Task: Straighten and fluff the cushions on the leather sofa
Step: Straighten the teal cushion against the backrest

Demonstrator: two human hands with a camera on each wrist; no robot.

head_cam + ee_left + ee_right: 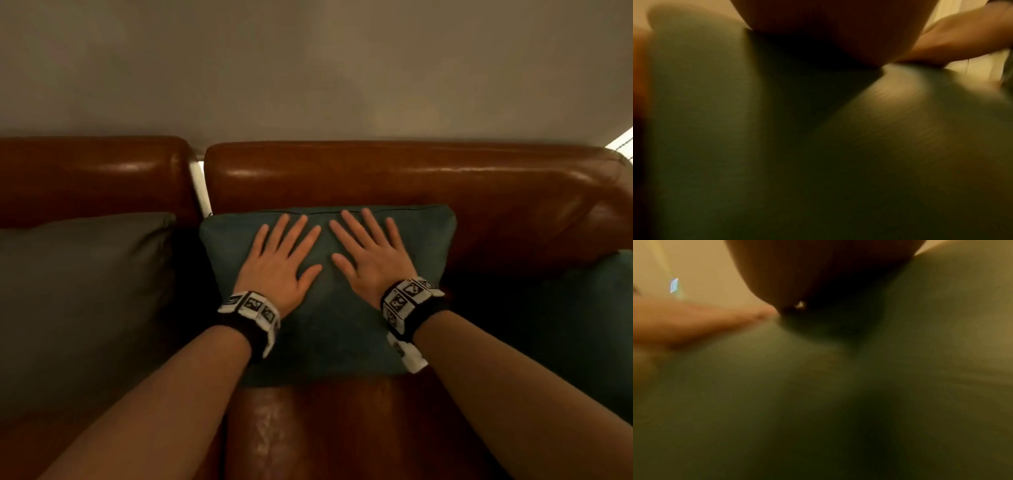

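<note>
Three cushions show on the sofa, and we press the middle teal cushion, propped against the backrest, with left hand and right hand flat, fingers spread, gripping nothing; the grey cushion and right-hand cushion likely remain.

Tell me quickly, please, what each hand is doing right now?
Left hand: open, fingers spread, flat on the teal cushion.
Right hand: open, fingers spread, flat on the same cushion.

Blurred teal cushion close under dark left palm, right hand alongside.
</note>
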